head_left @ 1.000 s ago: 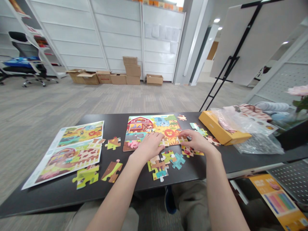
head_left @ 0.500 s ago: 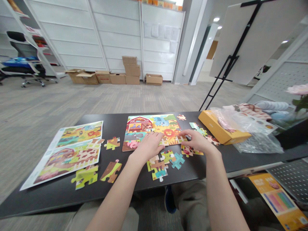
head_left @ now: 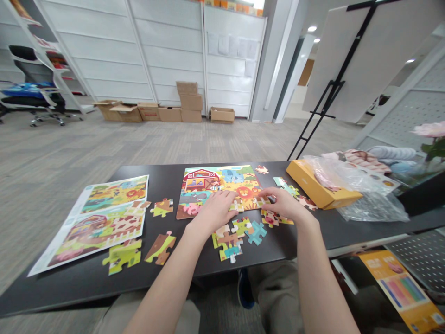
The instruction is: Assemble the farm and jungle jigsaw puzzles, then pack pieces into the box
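Observation:
A farm-and-animals puzzle board (head_left: 198, 185) lies on the dark table. My left hand (head_left: 218, 208) rests on its lower middle, fingers lying flat and a little apart. At the board's lower right edge, my right hand (head_left: 281, 202) has its fingertips on a small fence-patterned puzzle piece (head_left: 261, 202). Loose pieces lie close to my hands: a teal piece (head_left: 256, 232), a green and brown cluster (head_left: 227, 241) and red-and-pink pieces (head_left: 272, 218) partly under my right wrist.
To the left are a printed picture sheet (head_left: 100, 218), a green piece (head_left: 123, 256) and a brown-green piece (head_left: 160, 247). An orange box (head_left: 320, 190) with clear plastic bags (head_left: 375, 206) stands at the right.

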Action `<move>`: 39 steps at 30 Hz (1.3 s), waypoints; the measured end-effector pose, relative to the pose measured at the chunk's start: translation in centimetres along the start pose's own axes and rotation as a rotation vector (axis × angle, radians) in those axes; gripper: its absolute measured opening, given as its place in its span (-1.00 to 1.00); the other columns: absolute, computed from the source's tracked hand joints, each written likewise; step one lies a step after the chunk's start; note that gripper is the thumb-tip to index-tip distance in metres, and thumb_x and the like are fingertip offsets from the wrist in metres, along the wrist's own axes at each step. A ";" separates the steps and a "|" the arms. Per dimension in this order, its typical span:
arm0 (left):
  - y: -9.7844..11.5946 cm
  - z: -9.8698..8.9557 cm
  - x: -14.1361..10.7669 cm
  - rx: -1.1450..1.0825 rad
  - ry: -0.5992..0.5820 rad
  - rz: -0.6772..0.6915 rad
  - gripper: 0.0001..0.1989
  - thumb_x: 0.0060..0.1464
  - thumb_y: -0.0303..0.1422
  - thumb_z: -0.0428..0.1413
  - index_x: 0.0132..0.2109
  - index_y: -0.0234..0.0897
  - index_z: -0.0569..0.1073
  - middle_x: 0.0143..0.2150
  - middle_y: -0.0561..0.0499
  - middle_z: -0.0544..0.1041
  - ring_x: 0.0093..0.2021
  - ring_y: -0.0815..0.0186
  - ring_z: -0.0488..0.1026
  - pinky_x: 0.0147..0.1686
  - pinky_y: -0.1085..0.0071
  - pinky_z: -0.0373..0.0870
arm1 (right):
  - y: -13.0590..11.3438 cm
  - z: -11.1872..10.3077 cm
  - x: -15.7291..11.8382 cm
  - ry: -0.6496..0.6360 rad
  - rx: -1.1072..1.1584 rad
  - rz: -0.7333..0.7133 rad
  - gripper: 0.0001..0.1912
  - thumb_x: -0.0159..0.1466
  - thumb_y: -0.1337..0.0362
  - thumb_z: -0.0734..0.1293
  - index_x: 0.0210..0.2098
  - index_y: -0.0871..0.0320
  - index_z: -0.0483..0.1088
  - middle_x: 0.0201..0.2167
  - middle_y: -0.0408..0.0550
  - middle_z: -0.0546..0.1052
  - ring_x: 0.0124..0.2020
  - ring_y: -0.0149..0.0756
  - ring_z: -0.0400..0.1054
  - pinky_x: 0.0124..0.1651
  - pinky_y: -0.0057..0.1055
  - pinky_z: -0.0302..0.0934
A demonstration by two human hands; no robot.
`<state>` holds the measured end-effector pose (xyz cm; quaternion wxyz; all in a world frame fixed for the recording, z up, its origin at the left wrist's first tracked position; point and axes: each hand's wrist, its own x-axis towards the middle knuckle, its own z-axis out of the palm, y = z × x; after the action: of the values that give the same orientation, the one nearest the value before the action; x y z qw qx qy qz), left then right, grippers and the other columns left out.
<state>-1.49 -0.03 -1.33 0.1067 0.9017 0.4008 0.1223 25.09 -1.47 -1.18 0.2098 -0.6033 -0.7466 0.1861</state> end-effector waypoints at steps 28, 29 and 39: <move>2.9 1.8 2.8 0.042 0.074 0.081 -0.67 0.24 -0.27 0.15 0.12 -0.20 0.42 0.11 -0.09 0.50 0.14 0.08 0.40 0.15 0.14 0.32 | 0.2 0.2 0.0 0.008 0.048 -0.100 -0.85 0.13 0.35 0.43 -0.27 0.08 0.59 -0.15 -0.02 0.59 -0.12 -0.17 0.48 0.07 -0.22 0.32; 3.1 2.0 2.8 0.056 0.072 0.087 -0.70 0.24 -0.28 0.14 0.10 -0.18 0.44 0.12 -0.09 0.50 0.15 0.08 0.40 0.16 0.13 0.31 | 0.2 0.3 0.1 0.007 0.052 -0.102 -0.85 0.14 0.34 0.43 -0.27 0.08 0.60 -0.15 -0.02 0.59 -0.12 -0.16 0.48 0.07 -0.22 0.32; 2.8 2.1 2.9 0.074 0.031 0.051 -0.75 0.30 -0.23 0.07 0.03 -0.17 0.50 0.10 -0.09 0.50 0.10 0.11 0.41 0.13 0.15 0.32 | -0.2 0.3 -0.1 0.008 0.027 -0.053 -0.84 0.14 0.39 0.43 -0.28 0.09 0.60 -0.08 -0.01 0.59 -0.10 -0.13 0.48 0.08 -0.23 0.32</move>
<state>2.99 0.04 -2.13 0.0640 0.9129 0.3835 0.1241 24.77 -1.63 -1.36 0.2256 -0.5812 -0.7589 0.1881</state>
